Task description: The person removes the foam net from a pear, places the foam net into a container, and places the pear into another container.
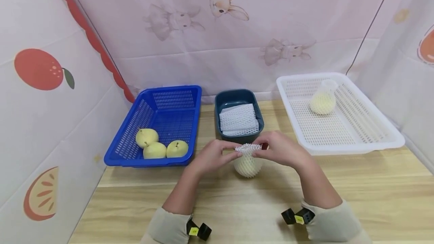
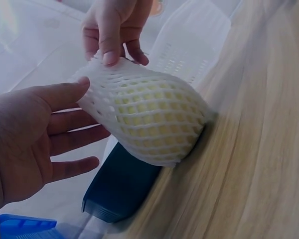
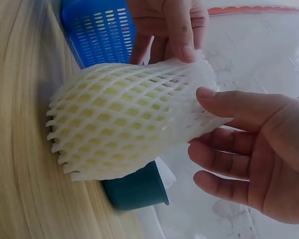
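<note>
A pale yellow pear inside a white foam net sleeve stands on the wooden table, in front of the dark teal bin. The left hand pinches the left side of the sleeve's upper rim between thumb and fingers. On the opposite side, the right hand pinches the same rim. Both wrist views show the foam net covering the pear, its mesh stretched round the fruit and its top end gathered narrower between the hands. Through the mesh the yellow skin shows.
At left, a blue basket holds three bare pears. The dark teal bin in the middle holds flat foam sleeves. A white basket at right contains one sleeved pear. Printed cloth hangs behind and at both sides.
</note>
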Demonstrator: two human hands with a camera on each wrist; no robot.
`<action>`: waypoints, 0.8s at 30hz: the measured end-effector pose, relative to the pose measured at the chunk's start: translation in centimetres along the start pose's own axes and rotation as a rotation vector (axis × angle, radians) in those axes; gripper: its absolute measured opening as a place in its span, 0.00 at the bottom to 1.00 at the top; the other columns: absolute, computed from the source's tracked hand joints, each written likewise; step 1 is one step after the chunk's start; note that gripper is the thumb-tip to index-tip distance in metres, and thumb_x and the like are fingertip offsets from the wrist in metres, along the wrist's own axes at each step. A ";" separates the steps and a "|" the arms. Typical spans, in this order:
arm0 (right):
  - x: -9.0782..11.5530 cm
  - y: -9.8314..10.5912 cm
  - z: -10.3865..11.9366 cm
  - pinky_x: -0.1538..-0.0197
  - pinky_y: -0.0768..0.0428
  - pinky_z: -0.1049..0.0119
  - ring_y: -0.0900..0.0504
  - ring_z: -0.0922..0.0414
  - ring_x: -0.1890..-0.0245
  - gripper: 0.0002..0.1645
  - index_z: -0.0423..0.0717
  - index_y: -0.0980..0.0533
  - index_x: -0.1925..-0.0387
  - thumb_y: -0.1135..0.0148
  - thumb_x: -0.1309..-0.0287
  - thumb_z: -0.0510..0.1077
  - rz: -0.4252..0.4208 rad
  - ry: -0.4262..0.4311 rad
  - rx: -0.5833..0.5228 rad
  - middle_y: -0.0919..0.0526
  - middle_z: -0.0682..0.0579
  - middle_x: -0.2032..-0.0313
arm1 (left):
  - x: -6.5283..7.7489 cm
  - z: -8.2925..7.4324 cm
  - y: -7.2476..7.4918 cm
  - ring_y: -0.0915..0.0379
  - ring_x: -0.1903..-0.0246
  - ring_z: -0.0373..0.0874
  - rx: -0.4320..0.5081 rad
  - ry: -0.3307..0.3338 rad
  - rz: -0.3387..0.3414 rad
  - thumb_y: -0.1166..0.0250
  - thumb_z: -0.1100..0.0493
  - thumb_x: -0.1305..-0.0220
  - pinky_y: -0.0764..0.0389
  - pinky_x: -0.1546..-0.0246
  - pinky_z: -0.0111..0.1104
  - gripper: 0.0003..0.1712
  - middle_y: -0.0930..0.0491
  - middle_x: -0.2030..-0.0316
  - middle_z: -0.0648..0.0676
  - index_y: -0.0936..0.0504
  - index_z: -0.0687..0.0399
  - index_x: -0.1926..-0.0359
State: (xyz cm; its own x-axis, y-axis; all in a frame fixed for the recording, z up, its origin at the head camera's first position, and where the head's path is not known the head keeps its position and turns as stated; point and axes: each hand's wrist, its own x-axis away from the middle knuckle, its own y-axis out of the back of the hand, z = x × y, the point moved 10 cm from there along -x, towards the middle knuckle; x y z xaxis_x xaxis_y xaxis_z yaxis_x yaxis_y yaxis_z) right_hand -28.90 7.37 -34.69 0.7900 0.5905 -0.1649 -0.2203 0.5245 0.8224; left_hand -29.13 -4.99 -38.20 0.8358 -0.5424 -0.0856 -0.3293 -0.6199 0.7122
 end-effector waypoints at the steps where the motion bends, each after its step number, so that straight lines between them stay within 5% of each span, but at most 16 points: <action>1: 0.0 0.0 0.1 0.70 0.25 0.71 0.25 0.66 0.74 0.06 0.54 0.17 0.69 0.29 0.52 0.47 -0.001 0.009 0.004 0.20 0.63 0.73 | 0.0 -0.1 0.0 0.23 0.57 0.28 0.002 -0.003 -0.005 0.39 0.43 0.38 0.22 0.57 0.28 0.17 0.18 0.56 0.38 0.17 0.38 0.51; 15: -0.2 0.5 1.1 0.71 0.26 0.71 0.26 0.65 0.74 0.05 0.56 0.17 0.69 0.30 0.50 0.49 -0.058 0.011 -0.004 0.19 0.64 0.73 | 0.1 -2.0 0.9 0.22 0.59 0.30 0.000 -0.111 -0.159 0.38 0.45 0.39 0.20 0.56 0.35 0.16 0.16 0.60 0.43 0.15 0.46 0.55; 24: -0.1 0.2 0.9 0.69 0.24 0.69 0.24 0.65 0.71 0.08 0.59 0.17 0.66 0.30 0.50 0.53 -0.036 0.000 -0.056 0.18 0.65 0.71 | 0.2 -2.4 1.1 0.24 0.64 0.31 0.007 -0.124 -0.223 0.39 0.46 0.38 0.20 0.60 0.40 0.13 0.17 0.65 0.42 0.15 0.46 0.61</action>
State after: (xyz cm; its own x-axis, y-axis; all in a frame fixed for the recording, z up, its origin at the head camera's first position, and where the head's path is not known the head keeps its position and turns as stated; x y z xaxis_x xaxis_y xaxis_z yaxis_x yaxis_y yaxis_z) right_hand -28.51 6.84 -33.97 0.7981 0.5705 -0.1941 -0.2233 0.5792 0.7840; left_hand -28.27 -4.47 -35.78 0.8280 -0.4566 -0.3254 -0.1460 -0.7359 0.6612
